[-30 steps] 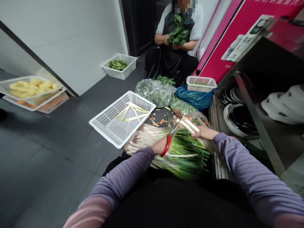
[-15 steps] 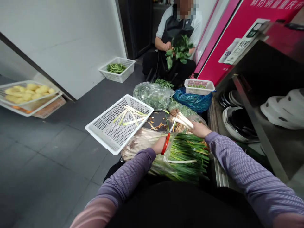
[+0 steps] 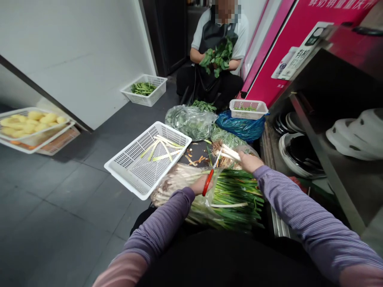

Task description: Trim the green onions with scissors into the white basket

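My left hand [image 3: 200,184] is closed on the red-handled scissors [image 3: 208,182], whose blades point up and away from me. In my right hand [image 3: 250,161] are a few white leek stalks [image 3: 231,152], held with their rooty ends to the left. The scissor blades lie at the roots [image 3: 218,147]; whether they are open or closed there I cannot tell. Below my hands lies a large bunch of leeks [image 3: 236,195], partly wrapped in clear plastic, with one loose pale stalk [image 3: 229,205] on top. Several trimmed stalks [image 3: 164,148] rest in the white perforated basket [image 3: 131,175] to the left.
Ahead sits a co-worker [image 3: 220,52] holding leafy greens. Between us are a clear bag of greens [image 3: 191,121], a blue bag [image 3: 239,126] and a small basket [image 3: 249,109]. A metal shelf [image 3: 326,159] with dishes flanks my right; peeled potatoes [image 3: 32,121] are far left.
The view has shifted slightly. My hands keep nearly the same pose, with scissors at the leek roots. The co-worker's greens have moved a little and the hands have changed position.
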A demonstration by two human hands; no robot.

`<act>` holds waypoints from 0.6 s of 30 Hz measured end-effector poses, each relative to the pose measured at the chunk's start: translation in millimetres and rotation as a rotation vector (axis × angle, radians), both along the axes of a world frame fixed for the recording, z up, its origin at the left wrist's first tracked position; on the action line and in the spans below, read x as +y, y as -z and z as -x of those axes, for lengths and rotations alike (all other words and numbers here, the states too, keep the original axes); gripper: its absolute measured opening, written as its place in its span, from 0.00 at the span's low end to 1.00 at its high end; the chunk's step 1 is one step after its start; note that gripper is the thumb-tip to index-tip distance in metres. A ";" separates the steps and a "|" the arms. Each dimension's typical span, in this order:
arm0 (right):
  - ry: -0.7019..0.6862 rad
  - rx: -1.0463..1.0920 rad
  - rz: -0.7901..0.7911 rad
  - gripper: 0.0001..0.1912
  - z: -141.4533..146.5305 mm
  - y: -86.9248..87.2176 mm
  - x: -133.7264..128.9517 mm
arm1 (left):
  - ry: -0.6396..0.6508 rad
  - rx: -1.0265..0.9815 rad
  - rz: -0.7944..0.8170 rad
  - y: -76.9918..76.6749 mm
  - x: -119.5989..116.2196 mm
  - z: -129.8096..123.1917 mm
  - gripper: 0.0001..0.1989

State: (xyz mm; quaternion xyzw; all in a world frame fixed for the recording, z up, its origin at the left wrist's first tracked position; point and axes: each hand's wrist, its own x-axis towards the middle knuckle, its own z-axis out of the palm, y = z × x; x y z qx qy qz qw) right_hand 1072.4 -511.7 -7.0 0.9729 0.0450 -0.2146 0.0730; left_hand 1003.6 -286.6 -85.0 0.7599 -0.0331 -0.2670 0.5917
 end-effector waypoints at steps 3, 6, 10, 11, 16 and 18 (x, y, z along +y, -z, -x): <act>-0.051 0.003 0.035 0.20 2.3 -7.0 -3.7 | 0.069 -0.081 -0.116 1.6 3.7 -2.0 0.10; -0.060 -0.048 0.072 0.20 14.5 -7.9 5.1 | 0.132 -0.089 -0.153 -1.5 4.6 -1.3 0.11; -0.034 -0.093 0.108 0.19 25.7 -4.1 18.0 | 0.070 0.037 -0.107 -8.5 2.4 0.5 0.09; -0.020 -0.093 0.103 0.19 25.5 -3.5 19.0 | 0.046 0.084 -0.088 -10.5 1.4 0.8 0.09; 0.077 -0.089 0.073 0.18 13.6 0.1 18.5 | -0.003 0.209 -0.027 -17.9 -4.7 2.4 0.10; 0.106 -0.085 0.078 0.18 9.4 3.2 18.7 | -0.024 0.209 -0.024 -18.7 -5.8 2.8 0.12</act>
